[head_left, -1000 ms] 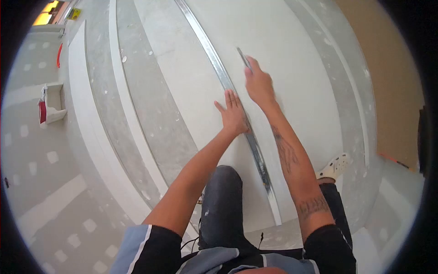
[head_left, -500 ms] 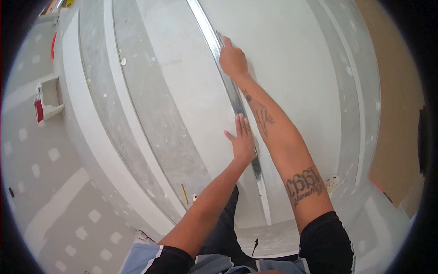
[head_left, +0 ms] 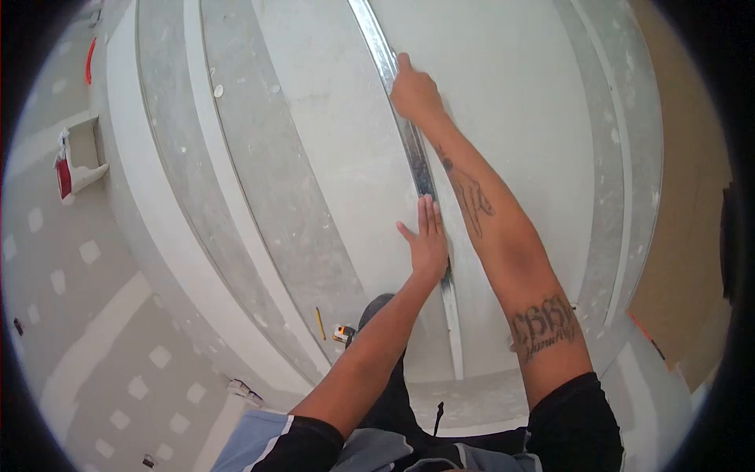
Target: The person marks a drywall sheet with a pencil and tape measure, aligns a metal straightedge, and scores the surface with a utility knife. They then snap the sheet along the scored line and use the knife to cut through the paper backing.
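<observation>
A long, shiny metal profile point(head_left: 414, 153) runs lengthwise over a pale drywall sheet point(head_left: 519, 118). My left hand point(head_left: 427, 244) lies flat on the lower half of the profile, fingers extended and thumb spread out to the side. Farther up, my right hand point(head_left: 417, 90) is closed at the profile's right edge, fingers curled. Whatever it grips there is mostly hidden by the fingers. Near my left forearm, a yellow pencil point(head_left: 320, 323) and a yellow-and-black tape measure point(head_left: 343, 333) lie on the grey surface.
Long white strips point(head_left: 236, 204) run along the grey board to the left. Beyond them is a grey surface point(head_left: 102, 330) with white patches, and a white recess point(head_left: 82, 161) with something red in it. A brown panel point(head_left: 688, 197) borders the right side. My knee point(head_left: 377, 307) is beside the profile.
My right hand has slid a little down the profile toward me, its finger still at the edge. The left hand stays pressed on the metal. The view has shifted slightly, uncovering the tape measure.
</observation>
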Demonstrator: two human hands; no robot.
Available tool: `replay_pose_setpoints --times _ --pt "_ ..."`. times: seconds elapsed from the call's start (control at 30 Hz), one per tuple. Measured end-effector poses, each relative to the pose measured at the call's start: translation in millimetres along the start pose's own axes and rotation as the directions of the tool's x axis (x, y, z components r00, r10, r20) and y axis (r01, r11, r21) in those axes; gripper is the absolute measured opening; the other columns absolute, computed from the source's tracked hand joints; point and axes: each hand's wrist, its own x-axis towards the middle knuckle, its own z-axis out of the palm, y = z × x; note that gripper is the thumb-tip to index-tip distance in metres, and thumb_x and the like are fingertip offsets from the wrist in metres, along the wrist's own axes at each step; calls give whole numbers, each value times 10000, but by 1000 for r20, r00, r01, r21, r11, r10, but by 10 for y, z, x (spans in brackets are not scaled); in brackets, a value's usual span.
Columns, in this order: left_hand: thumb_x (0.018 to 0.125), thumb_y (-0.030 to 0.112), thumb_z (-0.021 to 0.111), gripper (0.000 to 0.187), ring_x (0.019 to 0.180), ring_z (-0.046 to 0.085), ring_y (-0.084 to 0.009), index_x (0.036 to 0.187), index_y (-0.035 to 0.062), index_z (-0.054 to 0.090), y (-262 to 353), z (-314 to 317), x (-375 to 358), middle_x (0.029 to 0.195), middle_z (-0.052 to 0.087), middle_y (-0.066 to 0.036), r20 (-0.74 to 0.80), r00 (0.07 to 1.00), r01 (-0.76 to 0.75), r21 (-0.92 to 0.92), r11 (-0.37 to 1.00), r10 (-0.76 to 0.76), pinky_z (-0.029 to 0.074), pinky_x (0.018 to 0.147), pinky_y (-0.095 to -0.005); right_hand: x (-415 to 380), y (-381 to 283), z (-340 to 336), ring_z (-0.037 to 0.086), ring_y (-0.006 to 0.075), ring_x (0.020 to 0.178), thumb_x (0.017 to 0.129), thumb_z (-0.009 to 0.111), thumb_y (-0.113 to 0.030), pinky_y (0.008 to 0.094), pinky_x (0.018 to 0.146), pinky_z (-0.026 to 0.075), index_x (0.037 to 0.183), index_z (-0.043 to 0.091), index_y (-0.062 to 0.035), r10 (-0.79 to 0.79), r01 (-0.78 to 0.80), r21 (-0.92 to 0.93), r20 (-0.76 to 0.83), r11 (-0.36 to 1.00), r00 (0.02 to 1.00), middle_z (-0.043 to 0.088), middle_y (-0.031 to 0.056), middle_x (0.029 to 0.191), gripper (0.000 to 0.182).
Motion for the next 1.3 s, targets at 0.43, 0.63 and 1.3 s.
replay_pose_setpoints --times 0.43,0.63,1.3 --pt "854 272 576 811 1472 1 -363 1458 -103 183 -17 432 103 1575 80 -230 -246 966 -69 48 996 79 217 962 -773 -2908 1187 404 619 455 820 971 430 -182 542 724 489 1425 327 -117 290 -291 -30 226 956 930 629 265 959 470" --pt "635 386 844 1259 1461 -72 -379 1463 -109 35 87 -37 0 1569 -31 -253 106 993 -47 -90 995 56 224 992 -751 -4247 1604 355 640 423 764 887 492 -74 503 693 528 1460 303 -152 405 -367 -172 353 914 843 608 238 897 609" --pt "743 248 702 901 1477 7 -324 1454 -68 247 -41 106 19 1577 75 -221 -115 993 -26 26 999 29 244 968 -766 -604 361 70 590 442 1019 794 704 -428 537 851 459 1206 375 35 377 -338 223 -163 914 912 601 270 1075 701"
